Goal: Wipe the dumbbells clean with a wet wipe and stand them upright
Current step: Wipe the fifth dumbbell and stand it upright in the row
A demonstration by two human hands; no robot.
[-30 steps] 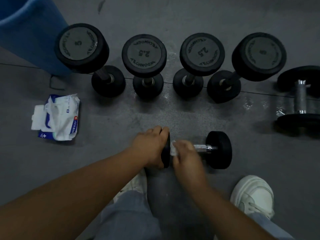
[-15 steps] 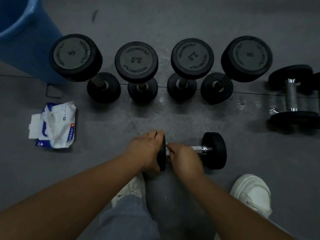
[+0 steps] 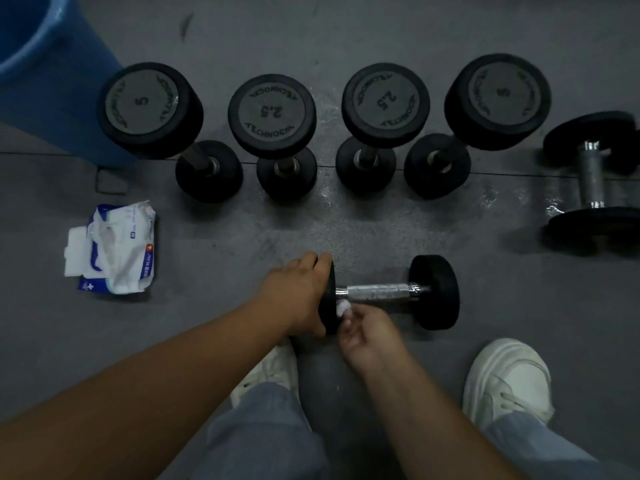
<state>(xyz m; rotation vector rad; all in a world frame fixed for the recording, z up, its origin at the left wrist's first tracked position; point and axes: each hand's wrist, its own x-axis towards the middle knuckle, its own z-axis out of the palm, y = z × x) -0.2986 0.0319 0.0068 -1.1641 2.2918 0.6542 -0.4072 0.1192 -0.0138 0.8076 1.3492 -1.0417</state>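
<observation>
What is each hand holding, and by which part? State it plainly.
The left hand grips the lying dumbbell by its left end weight, curled over the rim. The right hand pinches a crumpled wet wipe beside that weight's inner face.

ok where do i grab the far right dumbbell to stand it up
Take the dumbbell by its metal handle, coming from above. It lies flat, and the black heads hold the handle off the floor, likely leaving room to wrap round it.
</observation>
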